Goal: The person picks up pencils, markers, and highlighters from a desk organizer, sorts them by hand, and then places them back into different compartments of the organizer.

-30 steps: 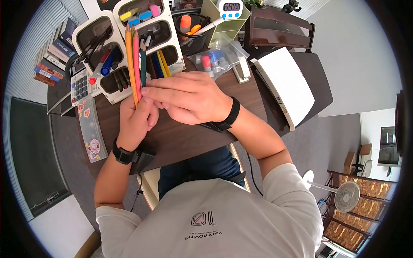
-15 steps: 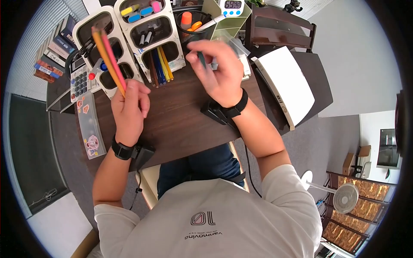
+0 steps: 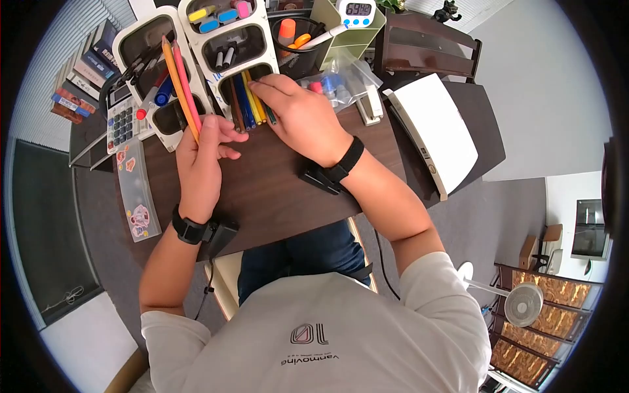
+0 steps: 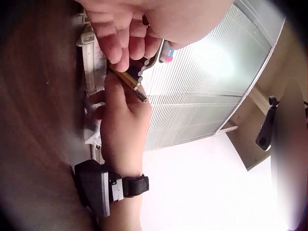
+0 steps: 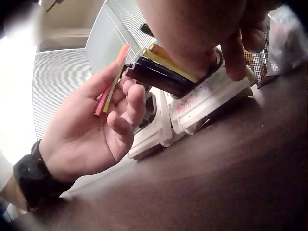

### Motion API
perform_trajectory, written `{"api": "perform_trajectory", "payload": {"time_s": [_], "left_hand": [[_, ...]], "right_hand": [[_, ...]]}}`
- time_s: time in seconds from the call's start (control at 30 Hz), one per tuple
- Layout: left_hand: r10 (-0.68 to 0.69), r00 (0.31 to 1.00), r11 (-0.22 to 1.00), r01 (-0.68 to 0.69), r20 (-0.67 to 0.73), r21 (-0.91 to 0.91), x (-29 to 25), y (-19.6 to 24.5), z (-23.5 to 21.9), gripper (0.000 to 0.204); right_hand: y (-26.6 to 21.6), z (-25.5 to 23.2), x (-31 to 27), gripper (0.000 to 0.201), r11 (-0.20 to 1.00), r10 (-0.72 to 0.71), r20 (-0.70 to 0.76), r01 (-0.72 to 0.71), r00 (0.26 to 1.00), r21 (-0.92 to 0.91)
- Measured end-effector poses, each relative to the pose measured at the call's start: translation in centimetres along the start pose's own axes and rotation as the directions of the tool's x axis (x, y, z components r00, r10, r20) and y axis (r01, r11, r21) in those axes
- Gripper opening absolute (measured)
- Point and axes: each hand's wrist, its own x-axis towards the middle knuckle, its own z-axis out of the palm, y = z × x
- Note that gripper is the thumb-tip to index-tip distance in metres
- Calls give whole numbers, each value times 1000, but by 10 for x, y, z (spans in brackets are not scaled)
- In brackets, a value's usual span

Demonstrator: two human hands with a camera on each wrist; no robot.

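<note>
In the head view my left hand [image 3: 200, 164] pinches an orange pencil [image 3: 178, 82] and a pink pencil [image 3: 187, 82] between thumb and fingers, points up and away. My right hand [image 3: 304, 121] reaches to the nearest compartment of the white desk organizer [image 3: 216, 85], its fingers over the right side. A dark green pencil [image 3: 272, 118] shows its end under these fingers, pinched there. Beside it lie brown, blue and yellow pencils [image 3: 246, 108] in the same compartment, ends sticking out toward me. The right wrist view shows the left hand's pencils close by these ends.
Highlighters [image 3: 228, 16] and markers [image 3: 225, 57] fill other compartments. A mesh pen cup [image 3: 295, 62], a timer [image 3: 357, 12], a plastic bag [image 3: 341, 78] and a stapler [image 3: 371, 108] stand to the right. At left are a calculator [image 3: 121, 124] and a stickered clear case [image 3: 136, 190].
My hands have parted. The right hand took the dark green pencil from the left hand's bunch, swung right, then forward to the compartment. The left hand keeps the orange and pink pencils.
</note>
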Motion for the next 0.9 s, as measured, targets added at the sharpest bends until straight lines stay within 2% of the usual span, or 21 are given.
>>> {"api": "perform_trajectory", "payload": {"time_s": [0.03, 0.13, 0.3, 0.37, 0.43, 0.47, 0.5, 0.53, 0.57, 0.6, 0.63, 0.67, 0.8, 0.87, 0.9], "left_hand": [[15, 1000, 1000, -15, -8, -9, 0, -1, 0, 37], [28, 1000, 999, -28, -13, -24, -3, -4, 0, 37], [29, 999, 997, -32, -38, -66, -2, -3, -2, 36], [69, 997, 996, -67, 37, -52, -1, -3, -9, 36], [60, 997, 995, -56, 45, -76, -1, -2, -10, 34], [47, 998, 994, -42, 52, -102, -2, -2, -10, 31], [45, 998, 994, -40, 51, -102, -5, 0, -10, 31], [11, 996, 1000, -9, 86, -21, -8, 2, -10, 30], [-21, 993, 998, 14, 116, 62, -10, 3, -10, 29], [-17, 993, 998, 10, 114, 62, -10, 2, -9, 29], [35, 986, 995, -49, 161, 84, -12, -3, -8, 28], [85, 974, 989, -108, 210, 102, -14, -5, -7, 28], [19, 966, 990, -54, 257, 129, -13, 3, -7, 32], [12, 936, 1000, -17, 352, 13, -13, 1, -13, 39], [6, 936, 1000, -13, 351, 15, -15, 1, -13, 39]], "right_hand": [[-2, 0, -2, 53, 999, 33, 59, -33, 998, 2], [0, 2, -3, 59, 995, 83, 91, -88, 992, 50], [-3, -3, -3, 55, 994, 60, 78, -67, 995, 90], [-2, -6, -3, 52, 994, 50, 81, -57, 996, 92], [-3, -9, -2, 45, 993, -25, -47, 30, 999, 112], [-5, -12, -1, 45, 993, -24, -46, 30, 999, 112], [-7, -15, 0, 45, 980, -141, -114, 155, 983, 127], [-9, -18, 0, 45, 951, -253, -183, 279, 950, 134], [-13, -18, 1, 45, 950, -257, -184, 283, 949, 134], [-20, -16, 0, 46, 933, -308, -159, 331, 938, 141], [-24, -14, -1, 47, 916, -353, -133, 371, 926, 151], [-24, -12, -2, 48, 908, -363, -143, 384, 921, 166], [-19, -14, 0, 44, 903, -368, -209, 402, 906, 153], [-13, -14, 0, 42, 906, -349, -292, 400, 891, 138], [-12, -15, 0, 42, 907, -345, -291, 397, 892, 143]]}}
